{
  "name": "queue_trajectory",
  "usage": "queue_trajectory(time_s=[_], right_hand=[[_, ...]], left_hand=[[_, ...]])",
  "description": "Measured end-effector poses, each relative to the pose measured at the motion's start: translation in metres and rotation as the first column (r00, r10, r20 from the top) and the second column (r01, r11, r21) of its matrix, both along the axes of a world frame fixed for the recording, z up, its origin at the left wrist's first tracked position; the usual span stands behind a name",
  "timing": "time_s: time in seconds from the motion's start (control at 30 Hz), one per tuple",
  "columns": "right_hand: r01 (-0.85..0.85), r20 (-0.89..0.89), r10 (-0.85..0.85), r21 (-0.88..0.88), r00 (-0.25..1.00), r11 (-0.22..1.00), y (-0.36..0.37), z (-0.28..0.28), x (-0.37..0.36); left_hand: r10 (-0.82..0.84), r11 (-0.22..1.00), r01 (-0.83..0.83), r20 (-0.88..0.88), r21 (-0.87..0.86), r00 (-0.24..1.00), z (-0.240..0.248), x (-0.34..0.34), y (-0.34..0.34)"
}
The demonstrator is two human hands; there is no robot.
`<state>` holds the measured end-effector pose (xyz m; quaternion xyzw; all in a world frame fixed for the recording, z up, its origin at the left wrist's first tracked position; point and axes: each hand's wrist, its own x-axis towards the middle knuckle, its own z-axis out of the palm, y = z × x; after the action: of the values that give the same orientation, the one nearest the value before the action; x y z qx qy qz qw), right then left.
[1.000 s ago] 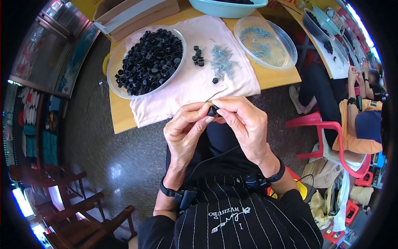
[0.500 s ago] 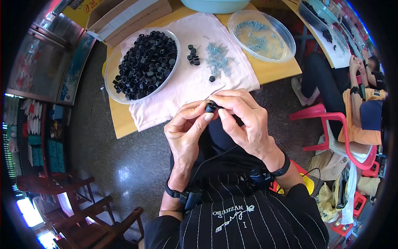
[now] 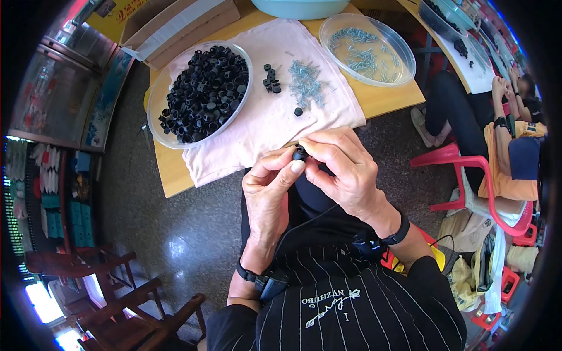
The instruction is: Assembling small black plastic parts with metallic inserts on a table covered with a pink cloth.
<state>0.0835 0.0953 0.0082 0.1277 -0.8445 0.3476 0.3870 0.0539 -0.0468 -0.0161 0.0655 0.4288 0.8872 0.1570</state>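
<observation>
A small black plastic cap [image 3: 300, 154] with a hollow opening is pinched between the thumb and forefinger of my left hand [image 3: 269, 188]. My right hand [image 3: 345, 171] closes in from the other side, its fingertips pressed at the same cap. Whether anything thin sits between the right fingertips is hidden. Just beyond my hands, a single black cap [image 3: 298, 112] lies on the pink cloth [image 3: 257, 128]. Farther off is a short cluster of black caps [image 3: 270, 80], beside a loose heap of silvery screws [image 3: 307, 82].
At the left of the table [image 3: 170, 178] stands a clear round tub [image 3: 153, 124] heaped with black caps. A clear tray [image 3: 410, 75] with screws is at the far right, near a light-blue basin [image 3: 301, 9]. An open cardboard box [image 3: 181, 32] stands behind. A co-worker sits by a pink chair [image 3: 451, 153].
My left hand has shifted slightly right. The right fingers have drawn in closer around the cap, which is turned a little and more covered by the fingertips.
</observation>
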Motion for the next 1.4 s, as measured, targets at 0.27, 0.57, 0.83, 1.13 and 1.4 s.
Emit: queue_trajectory(time_s=[0.27,0.57,0.83,1.13,1.4], right_hand=[[-0.062,-0.025,0.062,0.003,0.998,0.998,0.007,0.005,-0.004],[-0.074,0.066,0.073,0.007,0.995,0.997,0.025,-0.007,-0.021],[-0.088,0.059,0.081,0.123,0.995,0.988,0.03,-0.004,-0.021],[-0.168,0.036,0.166,0.094,0.986,0.981,0.03,-0.003,-0.006],[-0.027,-0.002,0.027,0.01,1.0,1.0,0.02,-0.004,0.001]], left_hand=[[-0.015,1.0,0.015,-0.001,0.026,1.0,0.008,-0.001,0.001],[-0.041,0.998,0.043,0.04,-0.048,0.998,-0.001,-0.016,0.014],[-0.053,0.998,0.051,0.063,0.032,0.997,-0.007,-0.014,0.016],[-0.07,0.995,0.064,0.083,0.072,0.994,-0.011,0.004,0.015],[-0.066,0.997,0.064,0.044,0.045,0.997,-0.001,-0.001,0.022]])
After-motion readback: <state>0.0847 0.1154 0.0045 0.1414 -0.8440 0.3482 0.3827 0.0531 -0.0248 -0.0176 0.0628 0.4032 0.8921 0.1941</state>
